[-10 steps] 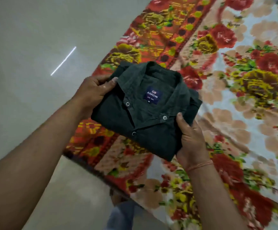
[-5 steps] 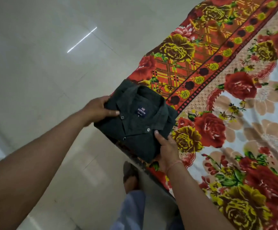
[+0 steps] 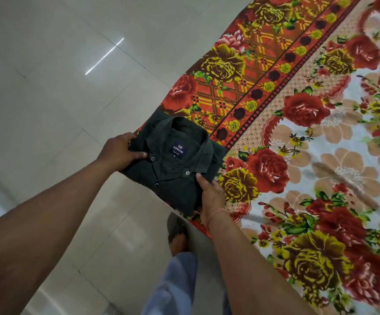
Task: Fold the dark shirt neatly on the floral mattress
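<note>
Glossy pale floor tiles (image 3: 48, 92) beside floral mattress (image 3: 320, 155)

A floral mattress (image 3: 309, 137) lies on the pale tiled floor (image 3: 48, 110), edge overhung by the folded dark shirt (image 3: 175, 164).

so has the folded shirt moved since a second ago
Yes. The folded dark shirt has shifted from over the floral mattress toward its corner edge by the tiled floor.

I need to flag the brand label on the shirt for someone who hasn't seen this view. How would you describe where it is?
Start at the floral mattress and go to its near-left edge, where the left hand and right hand hold the folded dark shirt. Inside the open collar sits the brand label: a small navy patch with white "ARROW" lettering, the only printed patch on the plain dark cloth.
</note>
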